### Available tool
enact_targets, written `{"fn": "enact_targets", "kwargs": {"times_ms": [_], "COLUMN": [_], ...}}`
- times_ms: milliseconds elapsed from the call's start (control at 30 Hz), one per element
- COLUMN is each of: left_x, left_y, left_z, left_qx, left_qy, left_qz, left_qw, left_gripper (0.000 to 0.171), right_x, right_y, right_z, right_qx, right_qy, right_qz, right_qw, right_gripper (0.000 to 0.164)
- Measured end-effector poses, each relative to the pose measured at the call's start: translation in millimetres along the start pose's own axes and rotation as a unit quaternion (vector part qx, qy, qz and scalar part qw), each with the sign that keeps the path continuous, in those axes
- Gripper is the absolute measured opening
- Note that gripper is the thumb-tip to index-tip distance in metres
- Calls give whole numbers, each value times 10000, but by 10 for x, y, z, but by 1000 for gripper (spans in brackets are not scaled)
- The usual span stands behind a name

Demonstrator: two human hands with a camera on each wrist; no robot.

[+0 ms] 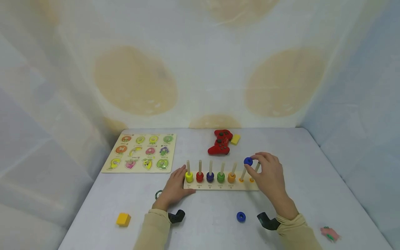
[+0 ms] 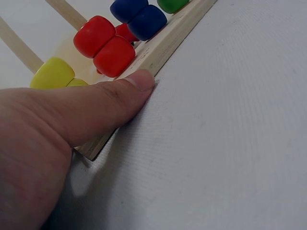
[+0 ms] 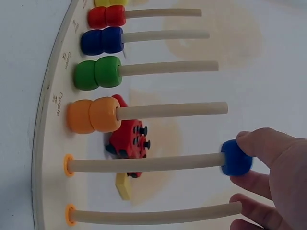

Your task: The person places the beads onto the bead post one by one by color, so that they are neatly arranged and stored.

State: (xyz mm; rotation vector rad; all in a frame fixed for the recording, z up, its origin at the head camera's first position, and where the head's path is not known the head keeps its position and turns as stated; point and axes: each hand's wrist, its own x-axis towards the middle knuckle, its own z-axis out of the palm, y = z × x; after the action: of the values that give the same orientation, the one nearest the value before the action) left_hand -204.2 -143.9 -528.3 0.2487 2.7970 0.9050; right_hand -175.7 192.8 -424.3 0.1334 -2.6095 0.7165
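A wooden peg board [image 1: 204,186] with a row of upright pegs lies on the table. Yellow, red, dark blue, green and orange beads [image 3: 93,116] sit stacked in pairs on its pegs, one colour to a peg. The two rightmost pegs are bare. My left hand [image 1: 175,187] holds the board's left end, thumb along the front edge. With thumb and finger my right hand [image 1: 270,173] pinches a blue bead [image 3: 236,158] right at the tip of the first bare peg [image 3: 148,164]. Another blue bead [image 1: 241,217] lies on the table in front of the board.
Behind the board are a red game controller [image 1: 220,142] and a yellow block [image 1: 235,139]. A fruit puzzle board [image 1: 139,152] lies at back left. A yellow cube [image 1: 123,219] is at front left, a pink-and-green item [image 1: 330,234] at front right. A round chip [image 1: 158,194] lies partly behind the left hand.
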Motion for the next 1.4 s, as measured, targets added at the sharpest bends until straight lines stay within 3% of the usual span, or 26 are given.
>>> {"fn": "enact_targets", "kwargs": {"times_ms": [100,200,300,367,433,500,600,667,733,833,1067,1133,1233,1333,1400], "left_x": [-11,-12,-1,4,5,3,-3,-9,-15,-9,4,6,14,15,5], "left_y": [4,16,28,29,28,30,31,26,15,2,-4,-2,3,11,9], "left_z": [19,47,68,79,81,73,49,33,25,26,33,26,11,-2,2], "left_qx": [-24,-33,-3,50,93,95,67,60,107,107,42,75,96,54,27], "left_qy": [-18,-41,-41,-35,-39,-58,-62,-50,-47,-31,-58,-59,-39,-31,-32], "left_qz": [-30,21,70,81,77,75,83,44,-5,16,39,18,23,-28,-50], "left_qw": [10000,10000,10000,9999,9999,9999,9999,10000,9999,9999,10000,10000,9999,10000,10000], "left_gripper": [100,100,100,100,100,100,100,100,100,100,101,101,100,101,100], "right_x": [-28,-86,-201,-311,-434,-563,-733,-838,-928,-1037,-1017,-915,-688,-423,-254], "right_y": [-4,-12,-4,19,56,100,163,208,246,291,264,234,196,165,146], "right_z": [-2,-37,-69,-69,-38,16,117,192,258,327,308,241,103,-19,-64], "right_qx": [2,191,385,403,295,166,65,102,163,186,-23,17,214,383,370], "right_qy": [-15,247,599,581,198,-521,-1693,-2225,-2500,-2562,-2353,-1951,-969,-82,189], "right_qz": [48,53,-95,-264,-362,-367,-237,-277,-357,-532,-101,-133,-311,-408,-404], "right_qw": [10000,9995,9974,9971,9987,9978,9853,9745,9674,9650,9719,9807,9946,9984,9983], "right_gripper": [38,33,24,20,19,22,32,40,45,43,27,28,33,37,36]}}
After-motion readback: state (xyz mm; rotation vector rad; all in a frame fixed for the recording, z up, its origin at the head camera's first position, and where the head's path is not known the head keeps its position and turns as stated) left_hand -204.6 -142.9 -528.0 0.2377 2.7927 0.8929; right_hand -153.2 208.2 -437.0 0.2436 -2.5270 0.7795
